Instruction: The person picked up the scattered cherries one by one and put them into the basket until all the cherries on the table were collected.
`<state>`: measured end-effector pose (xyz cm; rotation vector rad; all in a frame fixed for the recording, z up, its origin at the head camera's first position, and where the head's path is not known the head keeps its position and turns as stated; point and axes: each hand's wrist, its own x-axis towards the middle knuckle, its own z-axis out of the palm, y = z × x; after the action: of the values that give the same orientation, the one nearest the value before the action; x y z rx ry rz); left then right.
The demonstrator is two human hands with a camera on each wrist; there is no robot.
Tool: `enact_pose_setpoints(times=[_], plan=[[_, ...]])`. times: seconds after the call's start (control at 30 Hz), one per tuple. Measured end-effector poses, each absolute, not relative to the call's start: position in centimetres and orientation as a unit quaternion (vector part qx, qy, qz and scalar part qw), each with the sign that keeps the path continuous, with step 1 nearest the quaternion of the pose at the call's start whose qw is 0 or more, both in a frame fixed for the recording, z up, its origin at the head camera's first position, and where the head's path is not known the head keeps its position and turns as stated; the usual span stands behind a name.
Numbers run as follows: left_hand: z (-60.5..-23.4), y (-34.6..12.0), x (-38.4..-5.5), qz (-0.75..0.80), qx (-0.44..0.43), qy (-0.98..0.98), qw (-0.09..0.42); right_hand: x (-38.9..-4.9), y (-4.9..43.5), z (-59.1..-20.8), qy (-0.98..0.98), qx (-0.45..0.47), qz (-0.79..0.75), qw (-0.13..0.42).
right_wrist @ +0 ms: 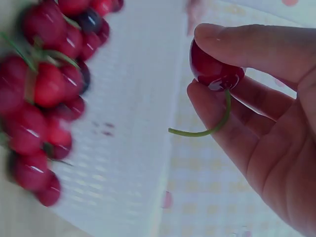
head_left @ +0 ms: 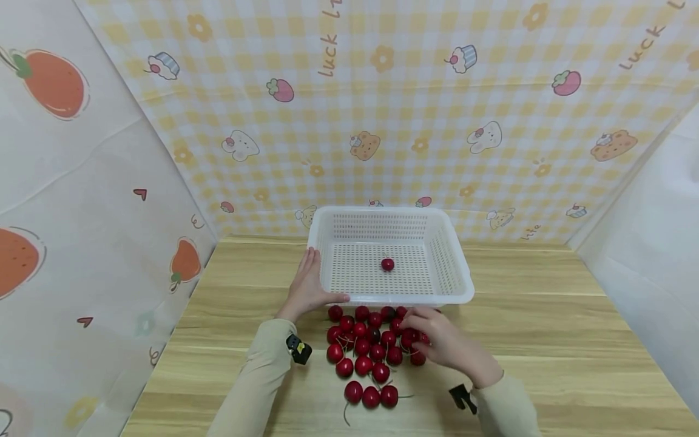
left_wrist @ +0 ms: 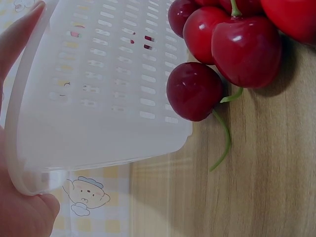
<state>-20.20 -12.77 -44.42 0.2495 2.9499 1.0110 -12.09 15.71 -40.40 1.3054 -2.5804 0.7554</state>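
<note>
My left hand (head_left: 308,288) rests at the near left corner of a white plastic basket (head_left: 466,291), thumb stretched along the front rim and fingers straight against the left side. Inside the basket lies one red cherry (head_left: 388,264). Between thumb and fingertips, my right hand (right_wrist: 276,84) pinches a dark red cherry (right_wrist: 210,64), its curved green stem hanging free. In the head view this right hand (head_left: 445,343) is over the right side of a cherry pile (head_left: 363,365) in front of the basket. The left wrist view shows cherries (left_wrist: 195,91) close by the basket's slotted wall.
Three cherries (head_left: 371,397) sit in a row nearer the front, apart from the pile. The wooden table (head_left: 546,340) meets a yellow checked cloth backdrop (head_left: 349,121) behind the basket. A white printed cloth (head_left: 109,200) hangs on the left.
</note>
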Motion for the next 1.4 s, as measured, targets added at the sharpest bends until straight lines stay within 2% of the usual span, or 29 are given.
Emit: enact_pose_setpoints(times=[0.33,0.63,1.0,1.2,1.4], plan=[[-44.3,-13.1,-20.2,0.323,0.074,0.944,0.006,-18.6,16.4,-36.0,-0.872,0.420,0.235,0.090],[-44.2,-13.3,-20.2,0.326,0.075,0.942,0.002,-25.7,15.5,-33.1,-0.886,0.395,0.236,0.050],[-44.0,-13.3,-20.3,0.326,0.078,0.942,0.004,-32.1,13.2,-33.7,-0.914,0.345,0.200,-0.071],[-44.0,-13.1,-20.3,0.332,0.079,0.940,0.002,-34.2,12.7,-35.4,-0.925,0.274,0.221,-0.144],[-44.4,-13.0,-20.2,0.334,0.077,0.939,-0.001,-35.4,13.0,-38.4,-0.927,0.221,0.235,-0.193]])
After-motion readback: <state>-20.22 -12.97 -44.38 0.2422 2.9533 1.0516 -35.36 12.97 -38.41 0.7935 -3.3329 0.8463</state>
